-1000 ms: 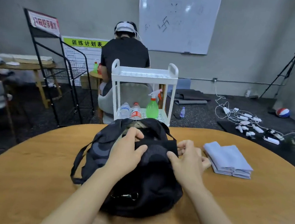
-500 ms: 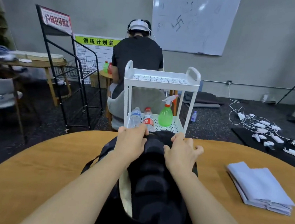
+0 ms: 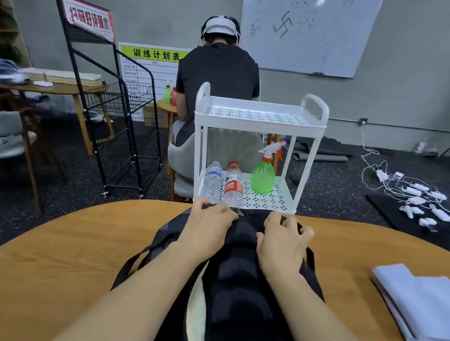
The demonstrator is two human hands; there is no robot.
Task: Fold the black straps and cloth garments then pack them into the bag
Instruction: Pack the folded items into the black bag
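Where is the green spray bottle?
The green spray bottle stands on the white cart's bottom shelf, beyond the table's far edge, to the right of two water bottles.

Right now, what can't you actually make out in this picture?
- Head view: the fingertips of the left hand and right hand curl over the far end of the black bag, so their grip is hidden.
- The bag's contents: covered by its fabric.
- The folded cloths: cut off by the right edge.
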